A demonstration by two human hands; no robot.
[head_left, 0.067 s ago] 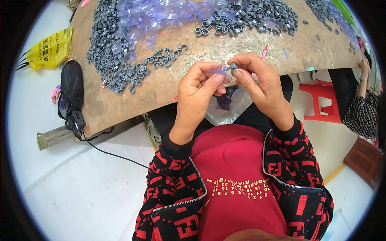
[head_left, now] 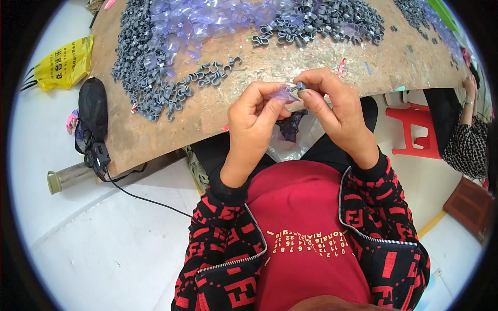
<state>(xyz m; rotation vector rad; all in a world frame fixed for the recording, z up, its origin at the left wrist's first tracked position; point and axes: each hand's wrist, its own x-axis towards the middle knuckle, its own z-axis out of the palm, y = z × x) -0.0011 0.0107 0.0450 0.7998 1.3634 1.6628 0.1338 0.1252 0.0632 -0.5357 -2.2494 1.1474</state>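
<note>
Over the near edge of the workbench, my left hand [head_left: 257, 114] pinches a clear, purple-tinted suction cup [head_left: 282, 95] between thumb and fingers. My right hand [head_left: 334, 106] grips a small grey plastic clip [head_left: 301, 85] between thumb and forefinger. The clip meets the knob side of the suction cup; whether the two are joined is too small to tell. Beyond my hands lie a heap of similar suction cups [head_left: 202, 20] and a pile of curved grey clips [head_left: 327, 26]. More grey clips [head_left: 171, 96] spread to the left.
The worn wooden bench [head_left: 150, 140] curves across the front. At its left lie a black cased object [head_left: 93, 106] with a cable and a yellow bag [head_left: 65, 65]. A red stool [head_left: 415, 127] and another person's arm [head_left: 468, 103] are at the right.
My left hand has shifted very slightly and the suction cup is tilted a little differently. My right hand stays almost still with the clip.
</note>
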